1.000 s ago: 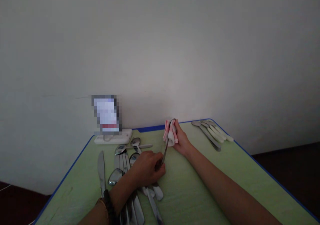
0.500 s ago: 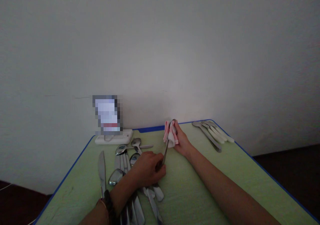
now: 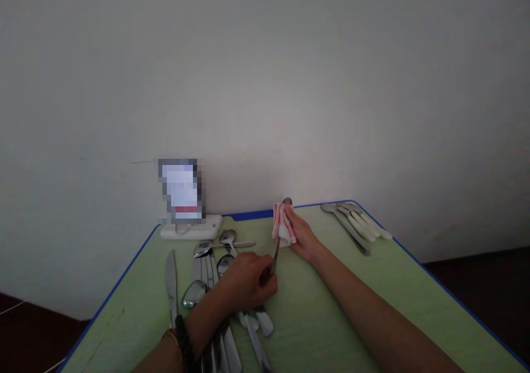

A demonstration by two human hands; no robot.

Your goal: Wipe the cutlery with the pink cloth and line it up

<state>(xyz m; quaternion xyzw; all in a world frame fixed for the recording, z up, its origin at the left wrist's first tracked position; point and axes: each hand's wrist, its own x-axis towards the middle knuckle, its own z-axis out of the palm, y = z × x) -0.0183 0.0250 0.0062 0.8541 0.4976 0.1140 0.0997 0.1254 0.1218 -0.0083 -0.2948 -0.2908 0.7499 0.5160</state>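
Note:
My left hand (image 3: 250, 279) is closed around the handle end of a metal spoon (image 3: 276, 251), which slants up and away from me. Near the spoon's far end, a pink and white cloth (image 3: 284, 232) is wrapped around it, pinched in my right hand (image 3: 304, 238). The rounded tip of the spoon pokes out above the cloth. Beneath my left hand and forearm lies a spread of metal cutlery, with a spoon (image 3: 194, 294) and several handles (image 3: 202, 271) showing; my arm hides part of it. A table knife (image 3: 171, 279) lies to the left of that wrist.
At the table's far right lie a metal spoon (image 3: 348, 229) and several white-handled pieces of cutlery (image 3: 364, 227). A blurred phone-like screen (image 3: 182, 191) stands on a white base (image 3: 192, 228) at the back left. The green table (image 3: 331, 318) with blue edging meets a plain wall (image 3: 265, 86).
The cloth and my right fingers sit slightly lower on the spoon, so more of its tip shows. The whole view has shifted a little. Both hands keep their hold.

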